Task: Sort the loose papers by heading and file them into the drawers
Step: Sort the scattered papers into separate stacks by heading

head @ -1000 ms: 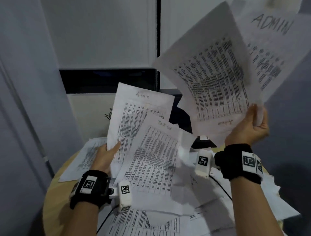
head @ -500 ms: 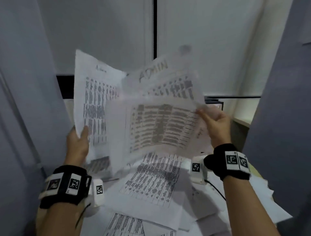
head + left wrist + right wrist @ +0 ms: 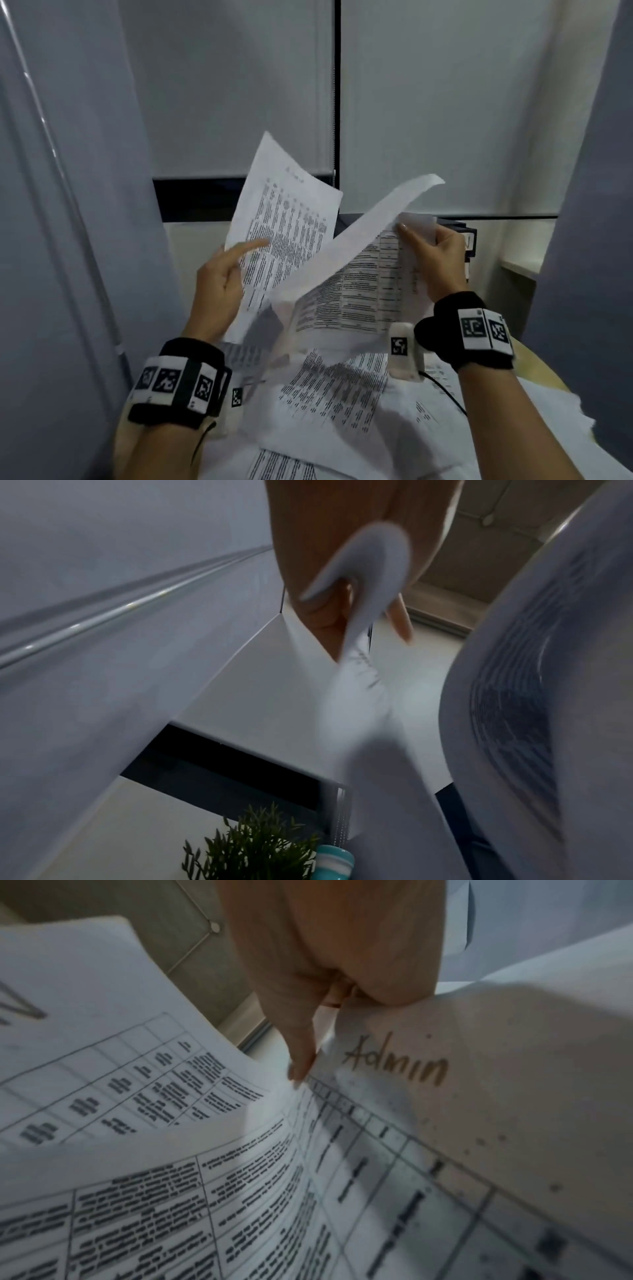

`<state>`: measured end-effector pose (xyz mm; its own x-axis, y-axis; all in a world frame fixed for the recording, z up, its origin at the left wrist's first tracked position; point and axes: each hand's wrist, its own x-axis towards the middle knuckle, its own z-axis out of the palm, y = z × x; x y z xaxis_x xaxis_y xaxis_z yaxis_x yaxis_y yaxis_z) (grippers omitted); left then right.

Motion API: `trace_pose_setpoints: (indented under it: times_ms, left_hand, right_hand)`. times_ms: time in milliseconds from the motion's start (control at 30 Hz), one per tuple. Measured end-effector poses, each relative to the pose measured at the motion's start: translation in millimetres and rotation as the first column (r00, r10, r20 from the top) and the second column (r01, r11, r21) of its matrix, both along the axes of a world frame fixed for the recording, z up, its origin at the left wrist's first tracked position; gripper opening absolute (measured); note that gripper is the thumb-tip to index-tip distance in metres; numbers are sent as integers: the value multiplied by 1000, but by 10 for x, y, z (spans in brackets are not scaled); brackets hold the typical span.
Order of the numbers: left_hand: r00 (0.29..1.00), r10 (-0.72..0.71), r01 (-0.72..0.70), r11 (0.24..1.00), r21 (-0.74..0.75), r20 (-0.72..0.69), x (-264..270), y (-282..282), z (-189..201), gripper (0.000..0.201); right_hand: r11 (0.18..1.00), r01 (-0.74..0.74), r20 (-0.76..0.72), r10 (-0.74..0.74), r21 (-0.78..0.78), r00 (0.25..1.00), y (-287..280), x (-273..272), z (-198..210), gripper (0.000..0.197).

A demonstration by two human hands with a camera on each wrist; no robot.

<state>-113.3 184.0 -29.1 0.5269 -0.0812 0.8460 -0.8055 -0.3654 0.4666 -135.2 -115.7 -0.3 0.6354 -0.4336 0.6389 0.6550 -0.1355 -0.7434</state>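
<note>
My left hand [image 3: 228, 274] holds one printed sheet [image 3: 287, 219] upright by its lower left edge, index finger lying straight across the front. In the left wrist view that sheet [image 3: 359, 674] curls between the fingers [image 3: 329, 610]. My right hand [image 3: 432, 251] pinches a few printed sheets [image 3: 356, 287] at their right edge, and one of them [image 3: 380, 209] flips up towards the left sheet. The right wrist view shows a fingertip [image 3: 301, 1066] between those pages, the rear one headed "Admin" [image 3: 394, 1066]. Loose papers [image 3: 329, 394] lie piled on the table below.
The round wooden table [image 3: 537, 366] is mostly covered with papers. A dark drawer unit [image 3: 459, 229] stands behind my right hand. Grey partitions close in on the left [image 3: 68, 240] and right [image 3: 589, 240]. A small plant [image 3: 257, 845] stands beyond the table.
My right hand has brought its sheets down from the upper right to the middle. My left hand has lifted its sheet off the pile and moved right, so the papers now meet.
</note>
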Motion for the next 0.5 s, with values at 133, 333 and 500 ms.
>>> trace_pose_setpoints:
  times_ms: [133,333,500]
  left_hand:
    - [959,-234,243,969,37,-161,-3,-21,20,55]
    - [904,-356,370,929,14,-237,-74,-142,64,77]
    - [904,-381,312,898,-309,-194,-168,-244,60,30]
  right_hand:
    - [999,-6,-45,7,35,999,-41,15,4,25]
    - [999,27,-184,-33,-37,982,-78,43,-32,30]
    - [980,10,-324,-75,-197,943,24,2,-57,24]
